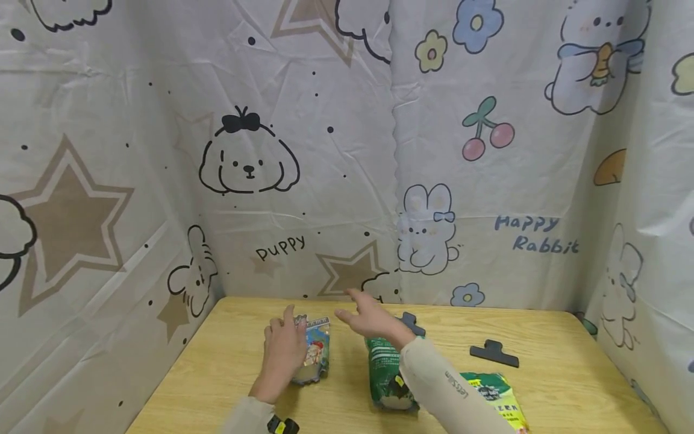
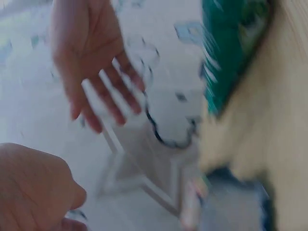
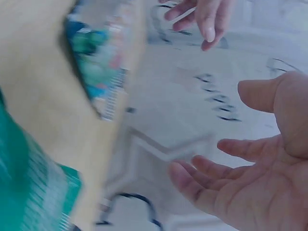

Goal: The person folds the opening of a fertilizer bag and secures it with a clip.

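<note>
A person's two bare hands work above a light wood-grain bench (image 1: 217, 374). The left hand (image 1: 284, 343), lower centre-left of the frame, hovers over a small printed packet (image 1: 317, 346), its fingers loosely bent; the right wrist view shows those fingers hanging apart from the packet and pinching nothing. The right hand (image 1: 374, 316), at lower centre, is raised with fingers spread, holding nothing, near the top of a green bag (image 1: 382, 367).

Three packages lie on the bench: the small packet, with a picture and a strip of marks along its upper edge; the green bag to its right, bearing rows of pale print; and a yellow-and-green packet (image 1: 504, 395) at lower right, partly behind the right sleeve (image 1: 439, 386). Their wording is too small or blurred to read. The sleeve itself carries lettering that appears to say "Let'sSlim."

Two dark clips are visible: one clip (image 1: 413, 324) by the top of the green bag, whether fastened to it cannot be told, and a second clip (image 1: 493, 353) lying above the yellow-and-green packet.

Behind, a printed cloth (image 1: 347, 90) reads "Puppy" left of centre and "Happy Rabbit" at right, with one pair of cherries at upper right.
</note>
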Demonstrator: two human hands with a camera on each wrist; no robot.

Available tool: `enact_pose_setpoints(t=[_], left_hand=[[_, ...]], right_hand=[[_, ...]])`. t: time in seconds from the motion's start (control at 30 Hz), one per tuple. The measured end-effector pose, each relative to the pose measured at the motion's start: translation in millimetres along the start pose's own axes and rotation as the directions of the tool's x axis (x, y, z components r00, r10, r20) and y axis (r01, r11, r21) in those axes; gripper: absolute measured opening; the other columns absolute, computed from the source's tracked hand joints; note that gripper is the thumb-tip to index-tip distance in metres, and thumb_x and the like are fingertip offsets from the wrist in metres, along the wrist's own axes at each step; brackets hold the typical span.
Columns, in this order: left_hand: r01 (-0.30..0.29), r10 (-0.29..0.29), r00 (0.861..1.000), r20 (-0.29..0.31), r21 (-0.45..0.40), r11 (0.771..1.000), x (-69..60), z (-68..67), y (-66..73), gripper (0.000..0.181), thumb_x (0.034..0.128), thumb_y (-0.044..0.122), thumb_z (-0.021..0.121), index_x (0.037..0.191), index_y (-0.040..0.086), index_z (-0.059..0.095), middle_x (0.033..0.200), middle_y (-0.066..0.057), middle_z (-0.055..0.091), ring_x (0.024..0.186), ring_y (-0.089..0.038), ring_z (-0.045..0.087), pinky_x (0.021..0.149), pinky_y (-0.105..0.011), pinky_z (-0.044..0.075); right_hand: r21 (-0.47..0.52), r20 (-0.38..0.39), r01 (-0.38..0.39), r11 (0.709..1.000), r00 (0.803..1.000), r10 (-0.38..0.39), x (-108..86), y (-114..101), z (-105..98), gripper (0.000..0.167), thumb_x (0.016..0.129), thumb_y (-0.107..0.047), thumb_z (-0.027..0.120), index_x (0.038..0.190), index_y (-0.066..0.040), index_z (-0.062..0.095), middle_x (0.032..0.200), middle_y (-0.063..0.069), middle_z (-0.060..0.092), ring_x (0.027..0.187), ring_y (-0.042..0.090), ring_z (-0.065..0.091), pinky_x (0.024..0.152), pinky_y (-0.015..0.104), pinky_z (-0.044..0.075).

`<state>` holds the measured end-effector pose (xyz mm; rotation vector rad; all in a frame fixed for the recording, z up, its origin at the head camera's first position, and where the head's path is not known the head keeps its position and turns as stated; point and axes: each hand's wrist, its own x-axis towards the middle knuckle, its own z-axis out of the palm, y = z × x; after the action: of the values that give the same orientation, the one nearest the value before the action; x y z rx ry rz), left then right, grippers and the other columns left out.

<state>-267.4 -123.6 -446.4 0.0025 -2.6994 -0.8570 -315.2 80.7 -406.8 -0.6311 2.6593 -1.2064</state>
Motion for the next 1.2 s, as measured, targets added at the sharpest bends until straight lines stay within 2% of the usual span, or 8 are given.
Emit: enact_pose_setpoints(t=[0.07, 0.17, 0.33, 0.47, 0.67, 0.83, 1.07, 1.2], left_hand=[[-0.093, 0.092, 0.994, -0.054, -0.015, 0.996, -1.9, 1.4, 16.6, 0.05, 0.108, 0.021, 0.046, 0.149, -0.007, 0.038, 0.123, -0.037, 0.053, 0.111, -0.05, 0.053, 0.089, -0.058, 0.048], [-0.199, 0.192, 0.974, -0.116, -0.045, 0.979, -4.3, 4.5, 40.0, 0.048, 0.1074, 0.02, 0.049, 0.147, -0.006, 0.041, 0.127, -0.036, 0.055, 0.114, -0.05, 0.055, 0.094, -0.061, 0.048], [-0.295, 0.277, 0.947, -0.162, -0.101, 0.95, -6.6, 13.5, 68.1, 0.046, 0.1059, 0.02, 0.052, 0.147, -0.001, 0.045, 0.132, -0.03, 0.057, 0.12, -0.046, 0.057, 0.098, -0.06, 0.049], [-0.342, 0.323, 0.934, -0.155, -0.118, 0.932, -5.9, 24.3, 77.9, 0.045, 0.1053, 0.019, 0.054, 0.146, 0.0, 0.047, 0.135, -0.027, 0.06, 0.121, -0.044, 0.06, 0.099, -0.059, 0.051], [-0.332, 0.331, 0.943, -0.035, -0.161, 0.929, -2.2, 45.6, 80.7, 0.047, 0.1066, 0.021, 0.052, 0.149, 0.002, 0.043, 0.136, -0.026, 0.06, 0.118, -0.041, 0.063, 0.096, -0.057, 0.053], [-0.323, 0.34, 0.938, 0.063, -0.191, 0.927, 1.3, 64.3, 77.1, 0.046, 0.1072, 0.02, 0.05, 0.149, 0.001, 0.042, 0.13, -0.025, 0.061, 0.112, -0.037, 0.064, 0.091, -0.054, 0.054], [-0.238, 0.282, 0.943, 0.176, -0.237, 0.942, 5.9, 89.1, 66.1, 0.044, 0.1066, 0.02, 0.051, 0.146, 0.0, 0.044, 0.118, -0.024, 0.064, 0.102, -0.035, 0.064, 0.083, -0.052, 0.053], [-0.169, 0.23, 0.944, 0.237, -0.252, 0.953, 10.0, 98.2, 63.5, 0.045, 0.1061, 0.02, 0.051, 0.145, -0.001, 0.043, 0.122, -0.028, 0.062, 0.107, -0.039, 0.063, 0.09, -0.058, 0.051]], right_hand=[[-0.001, -0.06, 0.028, 1.0, 0.998, -0.028, -9.0, -5.0, -16.0, 0.063, 0.106, -0.035, 0.053, 0.157, -0.005, 0.032, 0.159, 0.024, 0.038, 0.14, 0.045, 0.046, 0.112, 0.06, 0.042], [-0.011, -0.145, 0.057, 0.998, 0.988, -0.058, -25.6, -12.4, -36.6, 0.062, 0.105, -0.033, 0.054, 0.158, -0.007, 0.032, 0.157, 0.023, 0.04, 0.137, 0.044, 0.048, 0.109, 0.059, 0.045], [-0.022, -0.228, 0.073, 0.997, 0.971, -0.076, -53.1, -12.2, -61.1, 0.065, 0.104, -0.029, 0.057, 0.159, -0.01, 0.028, 0.157, 0.022, 0.038, 0.138, 0.042, 0.046, 0.106, 0.06, 0.047], [-0.053, -0.276, 0.034, 0.998, 0.96, -0.048, -67.9, 1.1, -70.4, 0.073, 0.103, -0.03, 0.059, 0.162, -0.014, 0.02, 0.157, 0.021, 0.038, 0.138, 0.041, 0.048, 0.103, 0.06, 0.048], [-0.066, -0.323, -0.037, 0.997, 0.946, 0.014, -83.5, 33.3, -72.6, 0.08, 0.102, -0.032, 0.06, 0.164, -0.018, 0.011, 0.156, 0.024, 0.039, 0.135, 0.044, 0.05, 0.099, 0.061, 0.05], [-0.089, -0.324, -0.097, 0.991, 0.944, 0.063, -95.8, 66.8, -67.6, 0.078, 0.103, -0.029, 0.059, 0.163, -0.01, 0.013, 0.153, 0.03, 0.04, 0.13, 0.049, 0.053, 0.099, 0.061, 0.051], [-0.083, -0.296, -0.207, 0.975, 0.939, 0.174, -97.8, 100.8, -51.4, 0.077, 0.102, -0.023, 0.061, 0.16, 0.001, 0.016, 0.143, 0.036, 0.049, 0.12, 0.05, 0.06, 0.092, 0.058, 0.055], [-0.056, -0.268, -0.254, 0.966, 0.935, 0.23, -93.5, 110.8, -46.5, 0.075, 0.102, -0.023, 0.06, 0.158, 0.003, 0.017, 0.136, 0.038, 0.055, 0.109, 0.046, 0.066, 0.088, 0.056, 0.055]])
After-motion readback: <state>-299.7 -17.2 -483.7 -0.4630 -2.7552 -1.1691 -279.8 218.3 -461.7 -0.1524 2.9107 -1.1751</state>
